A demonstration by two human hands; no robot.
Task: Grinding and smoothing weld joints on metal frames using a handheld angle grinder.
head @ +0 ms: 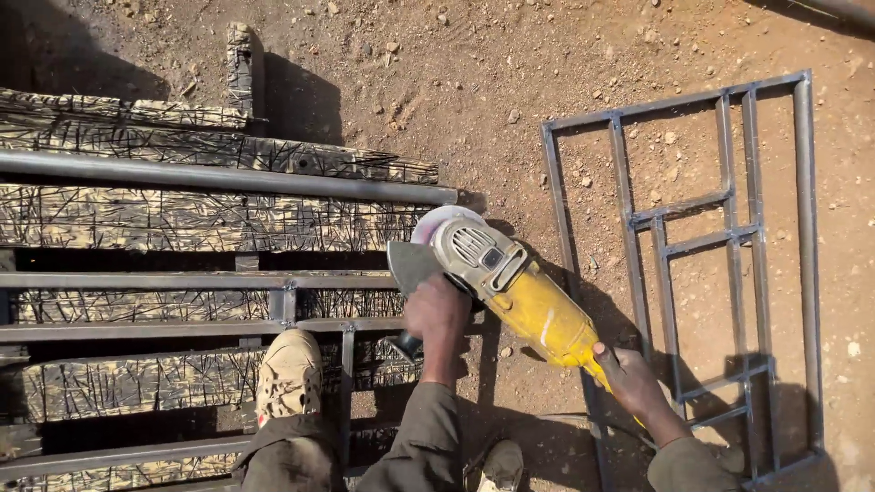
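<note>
A yellow and grey angle grinder (510,282) is held over the right end of a long grey metal tube (228,179). Its disc (436,221) sits right at the tube's end. My left hand (437,319) grips the black side handle of the grinder. My right hand (629,378) grips the rear of the yellow body. The tube lies across scarred wooden planks (182,219), along with a welded metal frame (182,328). My left boot (288,372) stands on that frame.
A second welded metal frame (806,228) of rectangular bars lies on the dirt ground at right. Small stones are scattered over the soil (510,82). My other shoe (499,466) shows at the bottom edge. A short wooden post (241,64) stands at the back.
</note>
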